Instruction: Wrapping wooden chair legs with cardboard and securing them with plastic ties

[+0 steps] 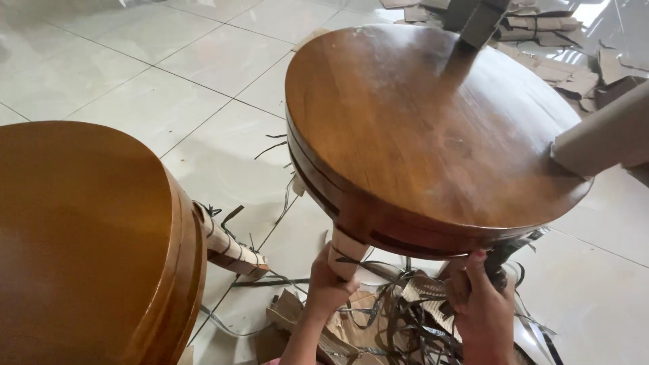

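Left hand [329,280] grips wrapped leg [346,251] under round tabletop [426,128] edge (open tiles beyond).

left hand [329,280]: grip curled closed | right hand [481,304]: fingers wrapped, raised

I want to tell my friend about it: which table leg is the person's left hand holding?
Find the round wooden tabletop in the middle, over the white tiled floor. Under its near edge, the left hand grips a leg wrapped in pale paper. Unlike the wrapped leg by the other wooden tabletop, strapping crosses it only near the hand.
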